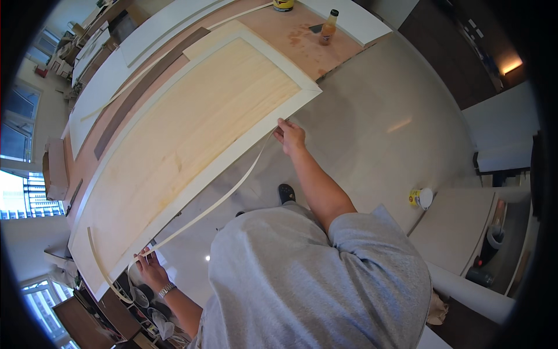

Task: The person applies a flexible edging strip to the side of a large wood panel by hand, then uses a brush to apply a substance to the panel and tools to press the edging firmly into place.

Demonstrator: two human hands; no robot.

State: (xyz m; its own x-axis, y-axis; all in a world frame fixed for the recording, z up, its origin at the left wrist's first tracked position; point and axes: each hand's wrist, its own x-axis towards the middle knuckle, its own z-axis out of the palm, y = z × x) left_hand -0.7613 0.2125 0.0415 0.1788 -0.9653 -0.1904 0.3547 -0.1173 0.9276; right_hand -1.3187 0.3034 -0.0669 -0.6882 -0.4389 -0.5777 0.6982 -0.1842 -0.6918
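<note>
A large panel (192, 128) with a pale wood-grain face and a whitish border lies on the workbench in front of me. A long, thin, cream edging strip (235, 187) sags between my hands, away from the panel's near edge. My right hand (290, 138) pinches the strip against that edge, near the panel's right corner. Toward the left end, my left hand (151, 271) has the strip between its fingers, close to the edge. Beyond it, the strip's loose end loops down and curls back up over the panel's left corner. A metal watch sits on my left wrist.
On the bench's brown top (296, 49) stand a bottle of amber liquid (328, 28) and a yellow tin (283, 4). A dark strip (145, 93) lies behind the panel. A white-and-yellow tub (421, 198) rests on a board at right. Boxes and tools crowd the lower left.
</note>
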